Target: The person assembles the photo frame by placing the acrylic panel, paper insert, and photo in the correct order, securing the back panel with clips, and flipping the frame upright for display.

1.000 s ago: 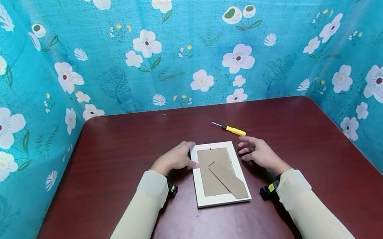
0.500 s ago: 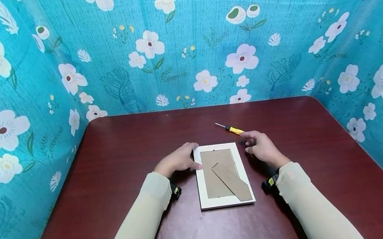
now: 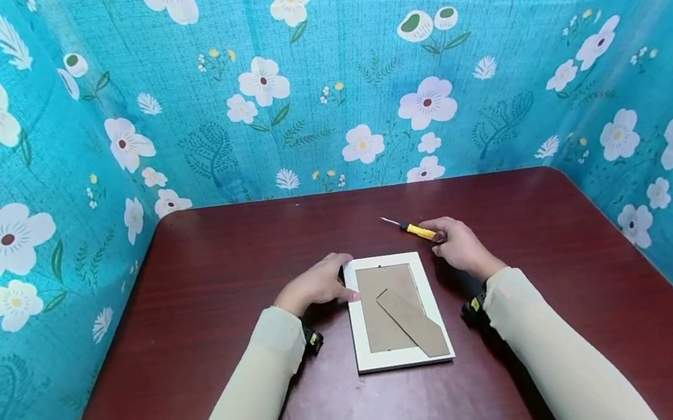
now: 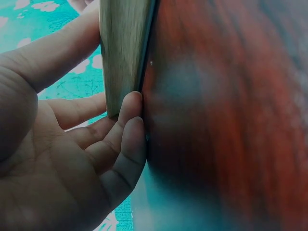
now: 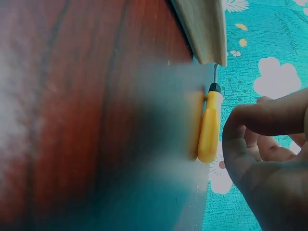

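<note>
A white-bordered picture frame (image 3: 359,330) lies face down on the table, its brown backing board (image 3: 377,334) and slanted easel leg (image 3: 415,321) facing up. My left hand (image 3: 318,284) holds the frame's left edge near the far corner, thumb over the border. In the left wrist view, the fingers (image 4: 130,139) curve against the frame's wood-grained side (image 4: 122,53). Beyond the frame's far right corner lies a screwdriver (image 3: 419,231) with a yellow handle. My right hand (image 3: 462,248) hovers at its handle end, fingers bent; the right wrist view shows a gap beside the handle (image 5: 209,134).
The dark red-brown table (image 3: 238,253) has rounded far corners. A blue flowered cloth (image 3: 307,98) hangs behind it and along both sides. Each wrist carries a small black camera, such as the right wrist camera (image 3: 474,311).
My right hand has moved from beside the frame, away from me, to the screwdriver's handle end. The left hand stays on the frame. The head view has shifted slightly.
</note>
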Available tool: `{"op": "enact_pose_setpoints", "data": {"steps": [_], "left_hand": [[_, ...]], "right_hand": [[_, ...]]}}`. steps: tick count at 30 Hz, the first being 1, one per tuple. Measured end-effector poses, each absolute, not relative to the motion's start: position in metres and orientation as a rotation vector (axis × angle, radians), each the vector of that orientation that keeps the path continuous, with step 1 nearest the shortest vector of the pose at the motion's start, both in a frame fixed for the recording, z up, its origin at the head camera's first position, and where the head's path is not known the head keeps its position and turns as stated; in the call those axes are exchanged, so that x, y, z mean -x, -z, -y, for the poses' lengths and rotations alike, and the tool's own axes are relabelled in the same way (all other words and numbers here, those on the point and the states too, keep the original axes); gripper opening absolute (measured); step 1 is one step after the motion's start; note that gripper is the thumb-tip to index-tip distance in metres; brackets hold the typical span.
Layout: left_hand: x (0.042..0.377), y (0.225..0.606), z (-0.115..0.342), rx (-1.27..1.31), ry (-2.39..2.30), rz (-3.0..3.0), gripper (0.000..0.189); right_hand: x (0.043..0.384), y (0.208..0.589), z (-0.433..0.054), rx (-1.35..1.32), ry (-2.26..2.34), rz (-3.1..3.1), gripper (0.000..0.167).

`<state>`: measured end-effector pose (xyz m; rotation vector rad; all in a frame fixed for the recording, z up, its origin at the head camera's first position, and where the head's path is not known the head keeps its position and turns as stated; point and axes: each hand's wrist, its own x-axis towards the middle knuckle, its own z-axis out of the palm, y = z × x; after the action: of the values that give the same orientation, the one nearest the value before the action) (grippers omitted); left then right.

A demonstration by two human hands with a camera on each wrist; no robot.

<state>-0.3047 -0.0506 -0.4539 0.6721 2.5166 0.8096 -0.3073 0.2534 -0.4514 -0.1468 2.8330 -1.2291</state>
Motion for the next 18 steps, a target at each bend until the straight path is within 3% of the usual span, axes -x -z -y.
{"op": "enact_pose_setpoints", "data": {"steps": [18], "left_hand": [[0.303,0.454,0.047,-0.648,-0.838,-2.504,0.082]], "right_hand": [[0.349,0.448,-0.249,0.099,1.135,-2.786,0.040]]}}
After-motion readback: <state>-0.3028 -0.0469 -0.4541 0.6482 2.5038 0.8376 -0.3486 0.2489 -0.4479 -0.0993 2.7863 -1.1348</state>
